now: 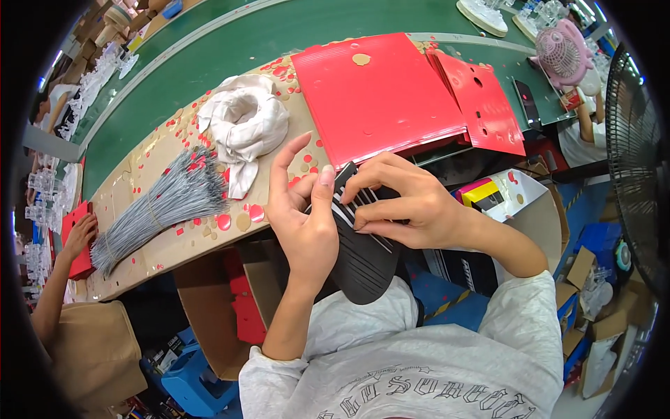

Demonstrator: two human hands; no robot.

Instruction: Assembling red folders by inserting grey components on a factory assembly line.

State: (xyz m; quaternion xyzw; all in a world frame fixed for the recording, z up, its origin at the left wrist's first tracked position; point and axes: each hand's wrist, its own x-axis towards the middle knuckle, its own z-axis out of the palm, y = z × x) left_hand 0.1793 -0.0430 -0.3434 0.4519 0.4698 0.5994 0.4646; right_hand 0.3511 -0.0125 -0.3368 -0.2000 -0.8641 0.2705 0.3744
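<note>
Above my lap is a black sole-shaped piece (363, 272) with a rounded near end, slanted slits and pale stripes across it. My left hand (305, 227) grips its left edge between thumb and curled fingers, the index finger raised. From the right, my right hand (412, 202) has its fingertips pinched at the striped part; what lies right between them is hidden. Just beyond my hands on the bench are a stack of red sheets (377, 91) and a bundled white cloth (244, 122). A tied bundle of thin grey strands (164, 209) lies farther left.
Red and tan discs (223, 222) litter the cardboard-covered bench edge. Past it runs a green conveyor (230, 42). An open carton (209, 307) stands below the bench. At the right are a black fan (635, 167) and pink fan (564, 52). A co-worker's hand (82, 234) touches a red box at left.
</note>
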